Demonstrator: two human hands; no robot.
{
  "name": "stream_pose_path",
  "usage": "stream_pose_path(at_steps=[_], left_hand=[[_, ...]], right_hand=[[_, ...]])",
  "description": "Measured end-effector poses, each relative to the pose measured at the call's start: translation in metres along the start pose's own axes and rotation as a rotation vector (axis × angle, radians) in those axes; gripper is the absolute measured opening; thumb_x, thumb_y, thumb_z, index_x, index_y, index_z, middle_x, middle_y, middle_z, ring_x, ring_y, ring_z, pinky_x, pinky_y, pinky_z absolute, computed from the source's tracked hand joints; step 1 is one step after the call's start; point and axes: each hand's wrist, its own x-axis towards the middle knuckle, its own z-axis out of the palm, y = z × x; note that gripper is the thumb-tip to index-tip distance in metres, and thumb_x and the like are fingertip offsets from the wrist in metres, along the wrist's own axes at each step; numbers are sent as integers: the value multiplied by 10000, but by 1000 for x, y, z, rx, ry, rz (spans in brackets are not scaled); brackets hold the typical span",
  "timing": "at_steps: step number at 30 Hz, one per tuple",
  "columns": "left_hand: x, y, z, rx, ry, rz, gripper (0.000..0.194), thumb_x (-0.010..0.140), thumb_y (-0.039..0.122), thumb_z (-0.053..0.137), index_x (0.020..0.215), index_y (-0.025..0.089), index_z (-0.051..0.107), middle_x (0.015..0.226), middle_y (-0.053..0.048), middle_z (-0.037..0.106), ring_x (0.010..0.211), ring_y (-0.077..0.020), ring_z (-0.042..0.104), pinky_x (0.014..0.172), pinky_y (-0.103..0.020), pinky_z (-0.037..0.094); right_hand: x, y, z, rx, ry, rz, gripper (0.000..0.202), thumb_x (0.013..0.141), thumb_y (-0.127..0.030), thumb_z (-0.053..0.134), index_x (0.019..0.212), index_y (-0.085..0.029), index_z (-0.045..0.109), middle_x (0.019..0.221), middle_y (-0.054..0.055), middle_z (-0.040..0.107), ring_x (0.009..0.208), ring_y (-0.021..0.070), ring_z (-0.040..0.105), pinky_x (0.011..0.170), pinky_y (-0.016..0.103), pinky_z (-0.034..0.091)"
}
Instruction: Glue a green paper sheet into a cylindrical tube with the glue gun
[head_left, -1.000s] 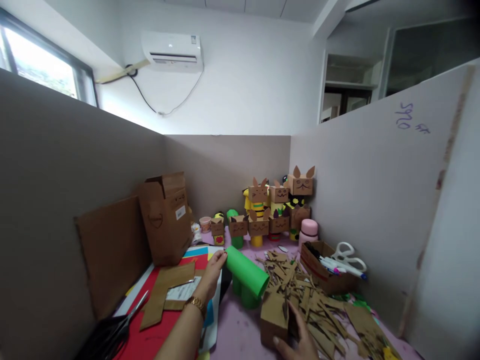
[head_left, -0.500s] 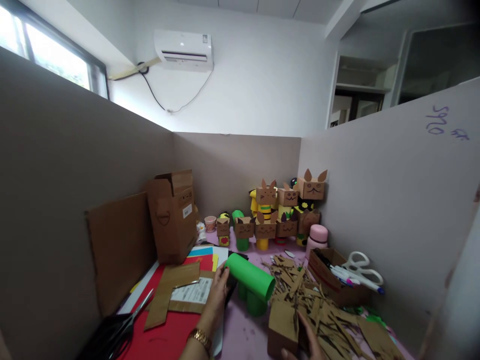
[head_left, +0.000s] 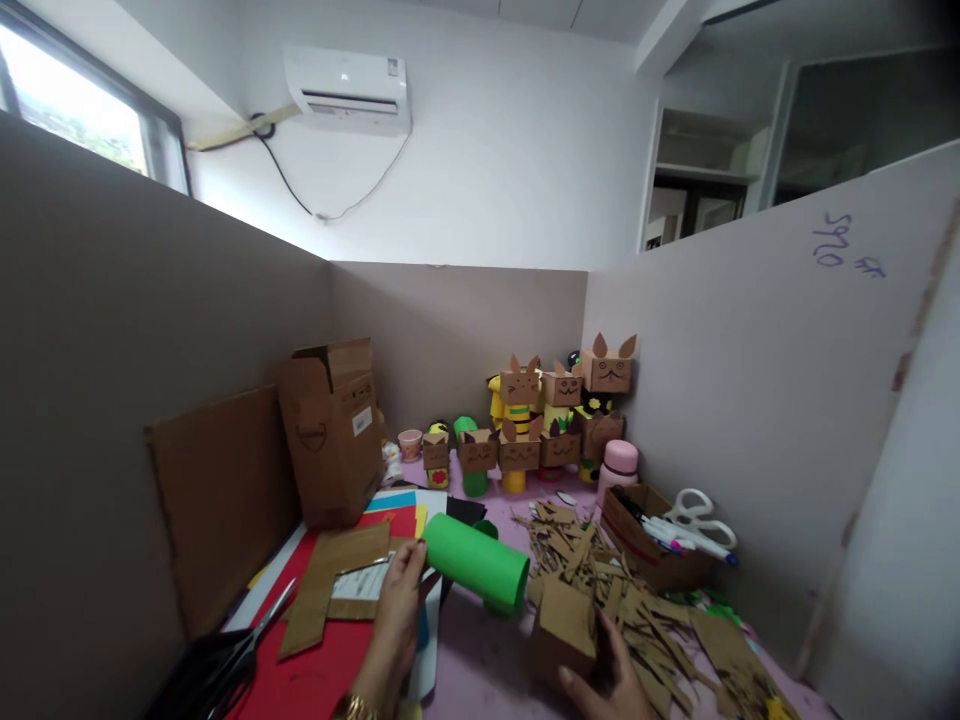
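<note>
My left hand (head_left: 400,598) pinches the left end of a green paper tube (head_left: 476,562), tilted with its open end toward the right. Another green piece (head_left: 500,608) shows partly behind and below the tube, mostly hidden by it. My right hand (head_left: 613,672) grips the right side of a small closed cardboard box (head_left: 564,630), thumb at the front and fingers along the side. Box and tube are apart, with the box nearer to me. To the right of the box spreads a heap of cut cardboard strips (head_left: 592,560).
Black-handled scissors (head_left: 240,650) lie at left on red paper (head_left: 300,690), beside cut cardboard (head_left: 322,590). A tall carton (head_left: 330,440) stands behind. Cat-faced box figures (head_left: 519,455) line the back. At right are a pink bottle (head_left: 619,465) and a box of pens and scissors (head_left: 652,560).
My left hand has moved the green tube left and toward me, uncovering more of the green piece behind it. My right hand stays at the cardboard box. The view has turned slightly right.
</note>
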Motion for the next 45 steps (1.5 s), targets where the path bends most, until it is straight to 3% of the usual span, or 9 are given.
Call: stream_pose_path(at_steps=[4, 8, 12, 17, 24, 33, 39, 45], left_hand=[[-33, -1, -12, -1, 33, -5, 511, 481, 549, 813, 765, 195, 576, 760, 40, 645, 738, -117, 593, 652, -201, 486], [-61, -6, -11, 0, 76, -9, 547, 468, 580, 806, 795, 201, 585, 748, 49, 641, 727, -109, 595, 652, -188, 501], [-74, -11, -10, 10, 79, 8, 576, 494, 597, 787, 866, 204, 590, 833, 29, 664, 782, -118, 612, 697, -203, 520], [-74, -20, -16, 38, 55, 25, 588, 479, 561, 814, 870, 210, 549, 764, 23, 669, 752, -146, 642, 683, -222, 518], [-73, -29, -26, 64, 34, 52, 531, 565, 525, 787, 921, 222, 535, 874, -13, 690, 861, -175, 649, 732, -240, 506], [-75, -42, -25, 34, -3, 90, 489, 576, 466, 805, 885, 241, 500, 822, 31, 661, 770, -124, 621, 729, -209, 493], [-78, -36, -23, 30, 30, 33, 455, 585, 449, 801, 902, 223, 565, 849, 4, 689, 818, -157, 641, 750, -232, 498], [-71, -23, -29, -9, 97, -7, 530, 514, 507, 819, 892, 213, 591, 853, 6, 699, 855, -172, 655, 754, -235, 507]], right_hand=[[-5, -14, 6, 28, 48, 101, 1157, 533, -668, 742, 1377, -55, 242, 1361, 310, 458, 1184, 400, 525, 923, 451, 487], [-12, -17, 2, 12, 38, 104, 1098, 524, -642, 764, 1380, -138, 298, 1396, 245, 448, 1227, 380, 489, 929, 427, 477], [-15, -13, -4, 20, 24, 105, 1094, 537, -627, 766, 1408, -163, 293, 1383, 218, 477, 1251, 371, 468, 965, 430, 449], [-18, -11, -2, 61, 8, 113, 1087, 536, -587, 791, 1419, -185, 301, 1335, 201, 535, 1272, 367, 445, 991, 455, 421], [-22, -11, 1, 49, -52, 87, 1052, 591, -578, 764, 1441, -211, 265, 1338, 177, 539, 1230, 347, 498, 970, 435, 443], [-22, -22, 0, -1, -40, 88, 977, 612, -590, 741, 1406, -211, 316, 1270, 168, 590, 1254, 334, 477, 995, 407, 429], [-20, -27, -1, 21, -41, 107, 962, 612, -597, 735, 1391, -204, 332, 1324, 172, 548, 1260, 337, 471, 1003, 415, 416], [-19, -27, -1, 47, -18, 98, 918, 564, -495, 795, 1341, -204, 403, 1322, 165, 547, 1305, 338, 410, 1046, 436, 357]])
